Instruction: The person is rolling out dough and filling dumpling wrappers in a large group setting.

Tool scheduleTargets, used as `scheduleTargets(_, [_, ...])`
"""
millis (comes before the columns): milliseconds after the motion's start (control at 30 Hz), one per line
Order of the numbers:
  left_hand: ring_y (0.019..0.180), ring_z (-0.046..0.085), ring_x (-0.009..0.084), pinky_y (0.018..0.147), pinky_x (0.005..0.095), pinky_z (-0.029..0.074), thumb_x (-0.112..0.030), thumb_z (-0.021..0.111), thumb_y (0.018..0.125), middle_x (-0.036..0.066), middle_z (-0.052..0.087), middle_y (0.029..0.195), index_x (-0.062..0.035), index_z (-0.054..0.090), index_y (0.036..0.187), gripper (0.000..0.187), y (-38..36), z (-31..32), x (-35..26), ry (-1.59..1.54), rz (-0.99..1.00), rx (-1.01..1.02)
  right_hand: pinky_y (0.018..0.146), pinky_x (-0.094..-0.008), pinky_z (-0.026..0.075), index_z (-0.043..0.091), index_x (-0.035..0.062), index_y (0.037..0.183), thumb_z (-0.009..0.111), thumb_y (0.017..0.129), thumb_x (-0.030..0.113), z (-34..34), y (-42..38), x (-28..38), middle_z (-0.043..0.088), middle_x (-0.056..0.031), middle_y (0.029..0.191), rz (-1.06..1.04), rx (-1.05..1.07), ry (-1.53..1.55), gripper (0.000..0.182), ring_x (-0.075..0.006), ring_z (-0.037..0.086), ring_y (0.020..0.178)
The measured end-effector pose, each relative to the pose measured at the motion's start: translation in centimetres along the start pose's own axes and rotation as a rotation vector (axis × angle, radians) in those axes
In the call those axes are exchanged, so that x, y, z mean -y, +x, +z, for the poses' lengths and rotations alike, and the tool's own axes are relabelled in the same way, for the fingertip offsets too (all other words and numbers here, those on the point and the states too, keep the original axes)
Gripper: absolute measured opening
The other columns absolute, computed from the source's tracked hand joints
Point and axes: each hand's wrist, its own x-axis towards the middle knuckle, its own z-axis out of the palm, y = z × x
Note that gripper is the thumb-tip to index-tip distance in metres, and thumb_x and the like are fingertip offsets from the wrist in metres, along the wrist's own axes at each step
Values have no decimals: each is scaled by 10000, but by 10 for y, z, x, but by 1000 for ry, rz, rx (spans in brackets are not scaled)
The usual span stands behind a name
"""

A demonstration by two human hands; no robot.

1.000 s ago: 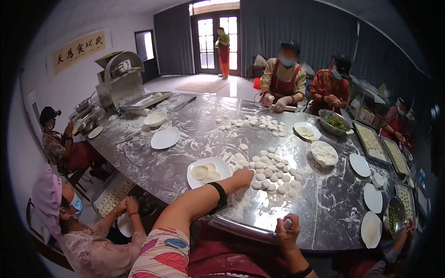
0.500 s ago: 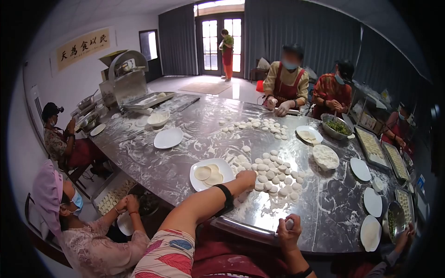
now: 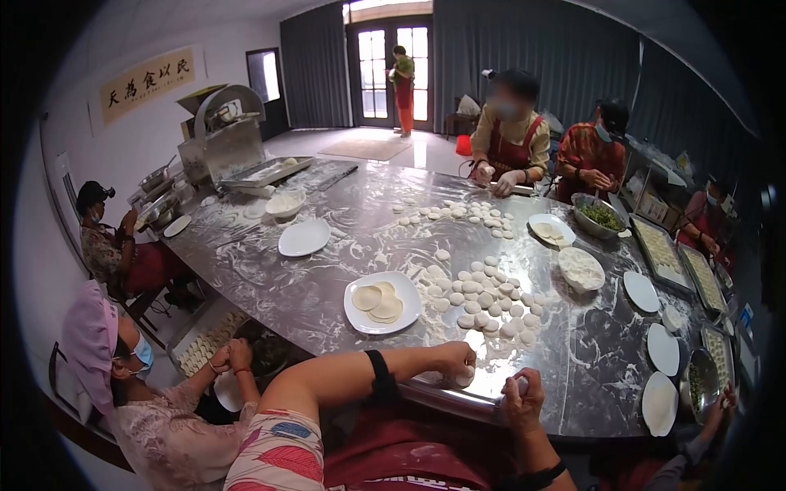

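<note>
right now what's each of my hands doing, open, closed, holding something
Left hand: closed, fingers curled over a pale dough piece near the table edge.
Right hand: closed around a pale object, too covered to identify.

Single head-worn view, looking forward and down over the table [image 3: 270, 286]

Floury dough round [image 3: 464, 377] (partly hidden), pale object [image 3: 521, 385], by table [image 3: 589, 393] edge

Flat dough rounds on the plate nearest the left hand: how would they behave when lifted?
The flat dough rounds would probably be floppy and light, being thin sheets. Lying overlapped on the white plate, they might cling together when one is lifted.
</note>
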Motion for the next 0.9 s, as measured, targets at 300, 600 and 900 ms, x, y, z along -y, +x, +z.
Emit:
scheduleTargets(300, [837, 621, 294, 729, 391, 468, -191, 635, 753, 146, 644, 852, -54, 623, 923, 218, -12, 15, -11, 230, 43, -177, 419, -251, 446, 454, 39, 917, 558, 840, -14, 9, 12, 1, 510, -62, 718, 321, 16, 260, 140, -121, 550, 504])
scheduleTargets(600, [781, 644, 289, 702, 380, 498, -171, 675, 680, 141, 667, 797, -76, 695, 810, 163, -15, 11, -11, 87, -10, -240, 402, -279, 426, 469, 65, 878, 615, 810, 32, 24, 36, -18, 520, -47, 510, 271, -53, 74, 164, -131, 556, 437])
scheduleTargets(900, [767, 625, 306, 685, 393, 477, -137, 652, 688, 153, 642, 763, -56, 642, 776, 121, -19, 19, 10, 68, 52, -236, 398, -307, 427, 453, 75, 902, 638, 782, 42, 16, 19, -2, 524, -62, 512, 79, -90, -76, 223, -169, 573, 431])
